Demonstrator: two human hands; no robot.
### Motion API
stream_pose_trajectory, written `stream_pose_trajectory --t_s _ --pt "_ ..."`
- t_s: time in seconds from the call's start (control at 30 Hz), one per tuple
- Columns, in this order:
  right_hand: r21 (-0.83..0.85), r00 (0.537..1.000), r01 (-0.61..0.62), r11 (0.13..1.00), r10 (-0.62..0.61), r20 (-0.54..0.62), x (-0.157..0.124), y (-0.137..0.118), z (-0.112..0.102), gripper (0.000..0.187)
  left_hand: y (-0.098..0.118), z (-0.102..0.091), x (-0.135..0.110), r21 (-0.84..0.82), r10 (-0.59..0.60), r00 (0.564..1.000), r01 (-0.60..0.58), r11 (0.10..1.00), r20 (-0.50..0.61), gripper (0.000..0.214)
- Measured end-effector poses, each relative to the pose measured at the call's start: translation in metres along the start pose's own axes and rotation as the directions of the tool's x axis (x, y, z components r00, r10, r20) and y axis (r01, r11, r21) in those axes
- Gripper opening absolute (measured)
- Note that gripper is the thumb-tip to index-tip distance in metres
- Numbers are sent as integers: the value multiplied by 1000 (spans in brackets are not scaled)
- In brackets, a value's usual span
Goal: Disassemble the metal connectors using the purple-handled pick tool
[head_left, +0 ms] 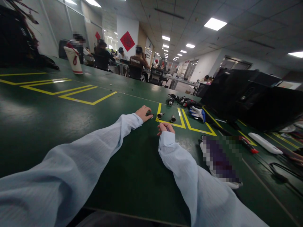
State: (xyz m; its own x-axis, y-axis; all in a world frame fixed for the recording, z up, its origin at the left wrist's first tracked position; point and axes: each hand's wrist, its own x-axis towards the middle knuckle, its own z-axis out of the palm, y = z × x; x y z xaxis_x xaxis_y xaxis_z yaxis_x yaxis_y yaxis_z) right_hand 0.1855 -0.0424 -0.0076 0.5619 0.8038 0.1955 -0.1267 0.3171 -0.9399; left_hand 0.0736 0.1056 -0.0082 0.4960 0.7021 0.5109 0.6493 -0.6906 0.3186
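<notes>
My left hand (142, 113) rests low over the green table (132, 151), its fingers closed around a small dark round metal part (149, 113). Close by on the right, my right hand (165, 127) is pinched, and a thin light tip (159, 122) shows at its fingers; too little of it is visible to name its kind. Just beyond both hands, a small metal cylindrical fitting (160, 115) lies on its side inside a yellow taped outline (181, 118). A second metal fitting (173, 118) sits to its right, with neither hand touching it.
Cables with metal connectors (180, 100) and a blue-and-white glove (198, 113) lie at the back right. Nearer are a pouch-like item (220, 160), partly blurred, and a red-handled tool (249, 145). Black cases (251, 94) stand right; a paper cup (74, 60) is far left. People sit beyond.
</notes>
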Motion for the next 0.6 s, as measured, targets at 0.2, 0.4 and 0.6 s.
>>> stream_pose_trajectory --t_s 0.2,0.4,0.6 --pt "-10 1000 -7 1000 7 23 1 1 0 12 2 1 1 -53 58 996 -55 997 66 26" --pt "-41 999 14 999 -13 31 0 0 0 12 7 0 3 -81 119 989 -112 990 90 27" --pt "-130 996 83 988 -80 28 -4 -5 -1 13 23 -16 -13 -32 115 989 -119 992 -89 40"
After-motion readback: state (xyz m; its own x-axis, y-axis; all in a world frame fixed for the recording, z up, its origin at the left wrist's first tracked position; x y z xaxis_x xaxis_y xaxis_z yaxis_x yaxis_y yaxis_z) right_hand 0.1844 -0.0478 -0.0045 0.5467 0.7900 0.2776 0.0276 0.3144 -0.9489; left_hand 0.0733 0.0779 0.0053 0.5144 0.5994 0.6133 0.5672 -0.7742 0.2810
